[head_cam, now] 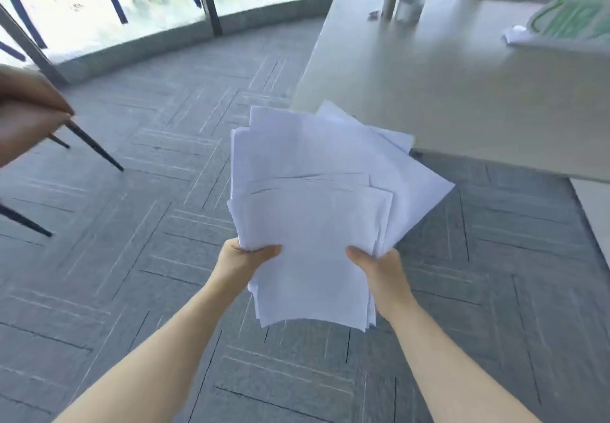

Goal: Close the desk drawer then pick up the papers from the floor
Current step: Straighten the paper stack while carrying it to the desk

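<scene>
Two hands grip one loose stack of papers (313, 211) in front of me, held up in the air above the grey carpet floor (148, 257). My left hand (242, 259) is closed on the stack's near left edge, thumb on top and fingers underneath. My right hand (379, 269) clamps the near right edge the same way, thumb pressed on the top sheet. From my seat I see the sheets fanned out unevenly, the far corners splaying toward the desk (462, 92), whose near left corner sits just behind the stack in the view. No sheets lie on the patch of carpet I can see. On the desk, far from the stack, I make out a small grey cup (409, 8) and a white and green bag (574, 13), both blurred. At the left edge stand dark chair legs (95, 147) on the carpet, and windows (99, 3) run along the far wall.
</scene>
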`<state>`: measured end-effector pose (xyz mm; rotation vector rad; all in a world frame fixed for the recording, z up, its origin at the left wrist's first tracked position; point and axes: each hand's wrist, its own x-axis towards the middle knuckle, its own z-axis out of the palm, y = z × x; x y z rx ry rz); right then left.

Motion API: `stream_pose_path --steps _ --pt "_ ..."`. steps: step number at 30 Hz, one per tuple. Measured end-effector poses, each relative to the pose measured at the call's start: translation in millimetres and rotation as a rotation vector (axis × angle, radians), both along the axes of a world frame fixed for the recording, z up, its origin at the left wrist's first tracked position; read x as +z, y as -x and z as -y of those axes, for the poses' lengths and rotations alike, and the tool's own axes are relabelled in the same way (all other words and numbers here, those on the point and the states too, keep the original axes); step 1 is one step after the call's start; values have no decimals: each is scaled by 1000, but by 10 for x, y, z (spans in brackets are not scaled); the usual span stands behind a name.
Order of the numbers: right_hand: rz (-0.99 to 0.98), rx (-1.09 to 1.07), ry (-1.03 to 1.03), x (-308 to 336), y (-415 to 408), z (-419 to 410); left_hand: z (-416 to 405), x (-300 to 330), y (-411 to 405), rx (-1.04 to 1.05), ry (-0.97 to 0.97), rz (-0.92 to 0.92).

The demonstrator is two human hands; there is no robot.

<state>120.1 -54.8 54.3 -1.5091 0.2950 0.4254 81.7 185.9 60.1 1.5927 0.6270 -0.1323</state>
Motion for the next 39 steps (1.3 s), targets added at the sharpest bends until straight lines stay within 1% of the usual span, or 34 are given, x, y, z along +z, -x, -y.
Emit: stream_pose_path --steps 3,6,10,13,15,17,21,23,25,27,28,30,32,34,37,39 --pt "126 -96 -10 1168 -344 -84 31 1030 -474 28 -115 145" --pt "255 -221 -32 2025 -669 -83 119 1880 -990 13 -179 302" --pt "419 -380 -34 2766 -1102 102 421 2614 -1647 23 -104 466" --pt "532 -428 -14 3071 -1518 306 708 2888 -2141 14 -86 561" --pt "570 -403 -11 3116 -1874 497 884 2905 -2521 9 -111 596" --pt "537 -356 18 2995 -2269 692 1037 2779 -2858 19 -116 606" --pt "369 -262 18 2350 -2971 1074 1273 2098 -3316 34 -70 481" --pt "366 -291 14 2101 -3261 1208 1373 1843 -3521 36 -15 437" --pt "387 -289 -36 1993 -3507 1273 1468 1729 -3709 73 18 398" --pt "399 -224 -34 1990 -3729 1277 1533 1681 -3864 82 60 357" --pt "370 -196 -36 1968 -3813 1273 1553 1662 -3923 73 77 306" --pt "286 -174 -51 1880 -3920 1278 1574 1601 -4004 32 75 197" --pt "177 -137 -29 1733 -4010 1291 1624 1563 -4079 -39 67 127" --pt "154 -139 62 1652 -4097 1264 1687 1588 -4199 -13 39 123" --pt "234 -155 147 1738 -4351 1138 1633 1713 -4503 83 -25 171" --pt "254 -114 221 1845 -4594 1003 1487 1800 -4748 90 -66 184"
